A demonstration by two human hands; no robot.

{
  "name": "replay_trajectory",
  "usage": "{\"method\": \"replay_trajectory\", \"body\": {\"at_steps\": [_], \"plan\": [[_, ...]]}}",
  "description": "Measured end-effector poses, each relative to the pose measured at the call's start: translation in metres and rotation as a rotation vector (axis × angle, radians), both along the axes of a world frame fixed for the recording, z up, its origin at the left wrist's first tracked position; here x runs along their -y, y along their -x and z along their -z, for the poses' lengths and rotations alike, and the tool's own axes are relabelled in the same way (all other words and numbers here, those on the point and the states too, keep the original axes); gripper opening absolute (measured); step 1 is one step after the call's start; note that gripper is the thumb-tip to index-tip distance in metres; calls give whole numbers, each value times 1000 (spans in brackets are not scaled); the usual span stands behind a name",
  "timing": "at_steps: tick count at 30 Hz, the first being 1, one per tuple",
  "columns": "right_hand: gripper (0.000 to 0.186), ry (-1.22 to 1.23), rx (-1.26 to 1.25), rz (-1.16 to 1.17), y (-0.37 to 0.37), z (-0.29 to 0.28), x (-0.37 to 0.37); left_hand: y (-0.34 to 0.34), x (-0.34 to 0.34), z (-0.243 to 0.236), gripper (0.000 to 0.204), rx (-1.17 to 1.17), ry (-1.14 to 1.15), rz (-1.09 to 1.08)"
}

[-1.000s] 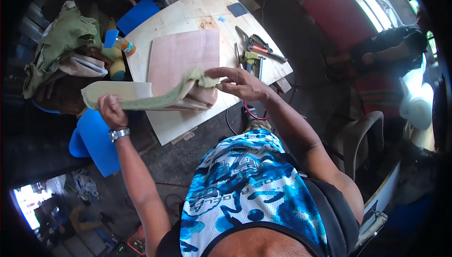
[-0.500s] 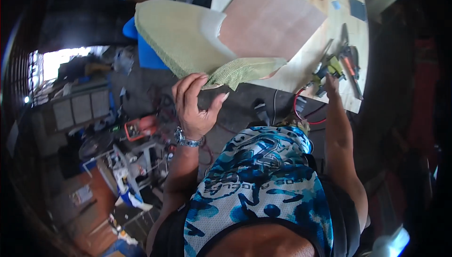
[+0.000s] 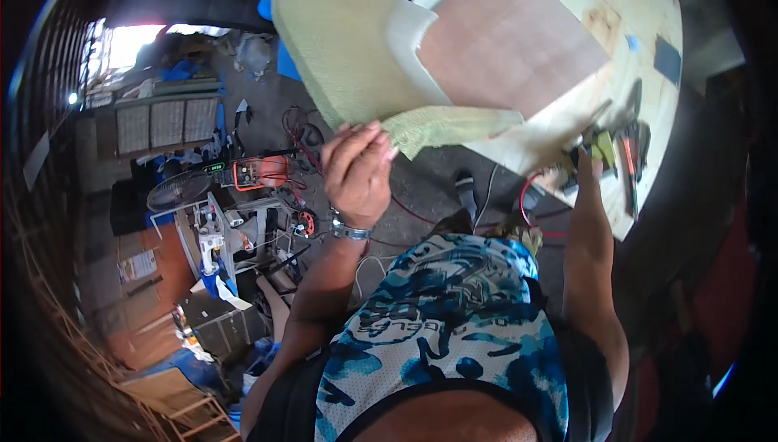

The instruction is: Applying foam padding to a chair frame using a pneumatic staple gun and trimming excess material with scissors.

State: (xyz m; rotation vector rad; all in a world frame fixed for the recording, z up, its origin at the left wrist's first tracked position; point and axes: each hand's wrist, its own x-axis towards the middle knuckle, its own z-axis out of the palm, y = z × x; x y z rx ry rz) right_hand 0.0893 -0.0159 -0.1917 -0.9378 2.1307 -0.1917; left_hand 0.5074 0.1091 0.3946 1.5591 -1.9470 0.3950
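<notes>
My left hand grips the near edge of a pale green fabric-covered cushion, whose loose fabric flap hangs over the table's edge. A reddish-brown wooden board lies under the cushion on the light plywood table. Over at the table's right corner, my right hand rests on a green and black hand tool. Red-handled pliers lie just beside it.
A red cable hangs off the table edge near my right hand. On the floor to the left stand an orange and black machine, a fan, wires and boxes. A dark pad lies on the table.
My left hand has kept its hold on the cushion's fabric edge. My right hand left the fabric and came down on the tools at the table's corner. The view swung left toward the floor.
</notes>
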Motion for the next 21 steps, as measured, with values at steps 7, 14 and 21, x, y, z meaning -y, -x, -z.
{"method": "replay_trajectory", "body": {"at_steps": [7, 14, 21], "plan": [[55, 278, 392, 33, 3, -28, -14, -6, -6, -10, 33, -108, -21, -30], [45, 560, 617, 494, -28, -210, -36, -27, -7, -16, 26, -246, 25, 200], [33, 596, 788, -23, -66, -507, -74, -117, 59, -26, 15, -344, 83, 76]]}}
